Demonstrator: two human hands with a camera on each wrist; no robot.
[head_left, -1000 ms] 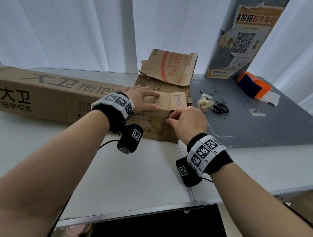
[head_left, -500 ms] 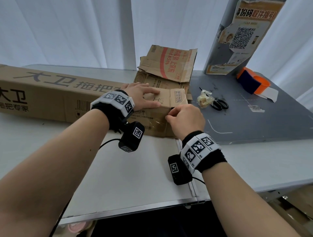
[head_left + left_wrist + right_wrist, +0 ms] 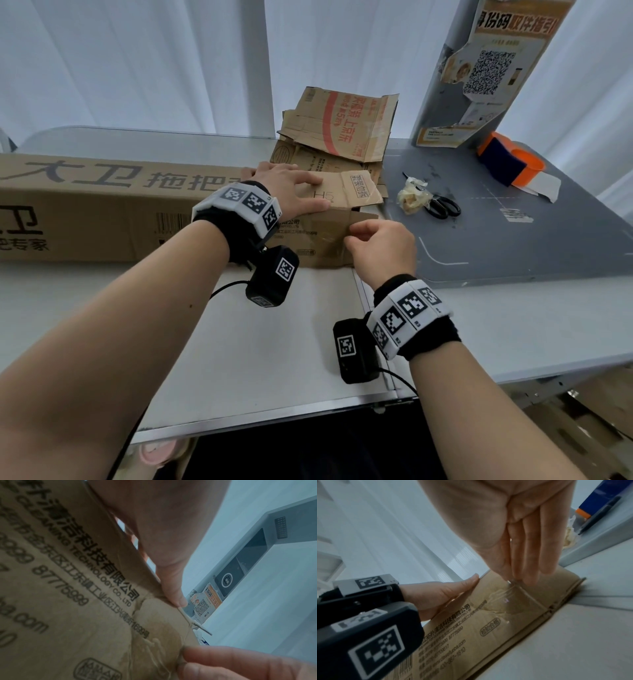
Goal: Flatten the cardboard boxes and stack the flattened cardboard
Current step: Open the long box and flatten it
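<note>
Now the long brown cardboard box (image 3: 102, 202) with big black Chinese letters lies on its side on the white table (image 3: 274, 342), going from the left edge to the middle. Its right end is worn: the cardboard there is creased, and a strip of clear packing tape (image 3: 510, 599) is wrinkled on the front face, over a pale mark. The front face also carries small black printed text, a barcode and a rounded stamp. The top flap (image 3: 346, 192) at this end bears "H5" and a small framed label, and it is a little lifted at its right corner.

The left hand (image 3: 291, 192) rests flat on top of this end — fingers straight and a little apart, the thumb (image 3: 464, 585) along the upper front edge. The right hand (image 3: 380, 250) is at the front right corner of the box; its thumb and fingers (image 3: 522, 563) are together and pinch the loose upper edge of the tape.

Behind the box some flattened brown cardboard pieces (image 3: 342, 130) lean in a loose pile, one with a red stripe. To the right, on the grey mat (image 3: 513, 246), lie black scissors (image 3: 442, 205) just beside a ball of crumpled tape (image 3: 411, 198).
</note>
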